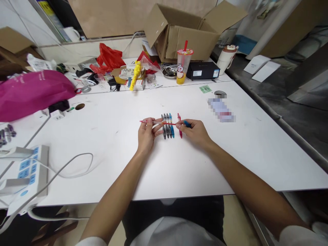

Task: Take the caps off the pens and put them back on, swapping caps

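A thin, partly clear red pen refill (169, 123) runs level between my two hands above the table. My left hand (146, 135) is closed around its left part, with the thumb and fingers pinching it. My right hand (196, 132) pinches the refill's right end. A short blue pen piece (187, 123) is also tucked in the right fingers. Beneath the refill lie several pens side by side, the dark ones to the left and a blue pen (172, 132) at their right. A red pen (180, 133) lies apart, close to my right fingertips.
On the left are a power strip (41, 171) with looping cables and a magenta bag (36, 90). Along the back stand an open carton (189, 41), a drink cup (182, 68) and a black box (203, 70). A tape roll (220, 93) lies at the right.
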`<state>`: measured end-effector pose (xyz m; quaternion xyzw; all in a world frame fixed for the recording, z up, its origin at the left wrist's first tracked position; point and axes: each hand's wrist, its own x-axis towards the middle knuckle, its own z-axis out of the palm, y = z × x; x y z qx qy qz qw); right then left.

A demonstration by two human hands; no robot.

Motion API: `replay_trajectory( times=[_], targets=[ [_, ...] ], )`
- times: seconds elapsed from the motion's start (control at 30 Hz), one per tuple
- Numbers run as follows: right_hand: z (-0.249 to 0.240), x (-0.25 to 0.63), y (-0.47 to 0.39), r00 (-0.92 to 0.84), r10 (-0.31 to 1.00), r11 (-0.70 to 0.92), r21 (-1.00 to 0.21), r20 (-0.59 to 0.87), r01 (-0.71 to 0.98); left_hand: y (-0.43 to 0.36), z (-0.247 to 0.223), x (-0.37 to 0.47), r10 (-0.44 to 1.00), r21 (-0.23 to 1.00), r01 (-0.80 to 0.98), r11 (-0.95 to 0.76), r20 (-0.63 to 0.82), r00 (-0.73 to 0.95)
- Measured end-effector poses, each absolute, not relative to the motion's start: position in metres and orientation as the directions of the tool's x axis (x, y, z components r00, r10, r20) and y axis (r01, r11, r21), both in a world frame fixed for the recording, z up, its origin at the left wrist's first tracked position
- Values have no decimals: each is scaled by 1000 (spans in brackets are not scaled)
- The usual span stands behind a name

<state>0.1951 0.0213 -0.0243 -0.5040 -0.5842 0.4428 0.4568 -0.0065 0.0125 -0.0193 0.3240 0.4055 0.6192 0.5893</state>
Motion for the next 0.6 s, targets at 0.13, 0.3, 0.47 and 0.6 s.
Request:
replay_trajectory(
  times=[0.13,0.3,0.47,0.6],
  targets=[
    [-24,198,23,-40,995,102,-977,97,185,13,-18,-11,979,903,-430,18,-105,-177],
    [-22,203,26,-12,997,82,-981,81,177,16,-16,-21,946,911,-412,-6,-128,-298],
    [-18,203,26,-2,997,77,-984,78,160,18,-16,-22,938,908,-420,-10,-137,-318],
    [-19,203,26,-12,996,94,-980,94,177,17,-15,-19,938,904,-427,-10,-140,-317]
  ],
)
